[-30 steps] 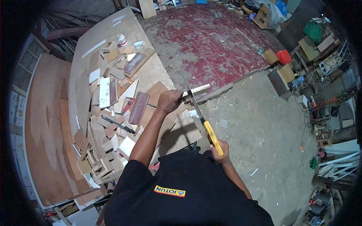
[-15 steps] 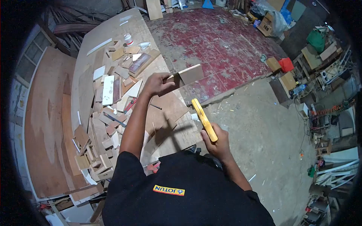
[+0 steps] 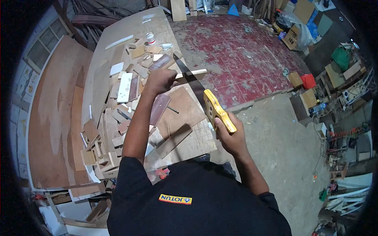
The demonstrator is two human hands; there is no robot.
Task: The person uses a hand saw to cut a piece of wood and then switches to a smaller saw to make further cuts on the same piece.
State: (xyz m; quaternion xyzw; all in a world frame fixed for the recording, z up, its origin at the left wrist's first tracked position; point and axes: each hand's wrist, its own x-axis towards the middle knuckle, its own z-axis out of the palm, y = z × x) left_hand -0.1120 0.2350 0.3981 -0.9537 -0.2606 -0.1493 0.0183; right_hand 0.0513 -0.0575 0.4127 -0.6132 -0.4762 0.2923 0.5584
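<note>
My left hand (image 3: 162, 81) is closed on a narrow wooden board (image 3: 196, 73), whose free end sticks out to the right past the table's edge. My right hand (image 3: 229, 135) grips the yellow handle of a handsaw (image 3: 216, 110). The saw's dark blade points up and to the left and crosses the board just right of my left hand. Whether the teeth touch the wood I cannot tell. Below the board, a flat brown wooden panel (image 3: 179, 110) lies on the worktable (image 3: 201, 143).
Wood offcuts (image 3: 125, 87) are heaped along the table's left part, with a white bottle (image 3: 150, 38) behind them. A large plywood sheet (image 3: 53, 118) leans at the left. Boxes (image 3: 293, 37) and scrap line the right side beyond the red tiled floor (image 3: 236, 59).
The saw has turned and moved up, so its blade now shows across the board. The board looks edge-on now rather than face-on. The view has shifted slightly.
</note>
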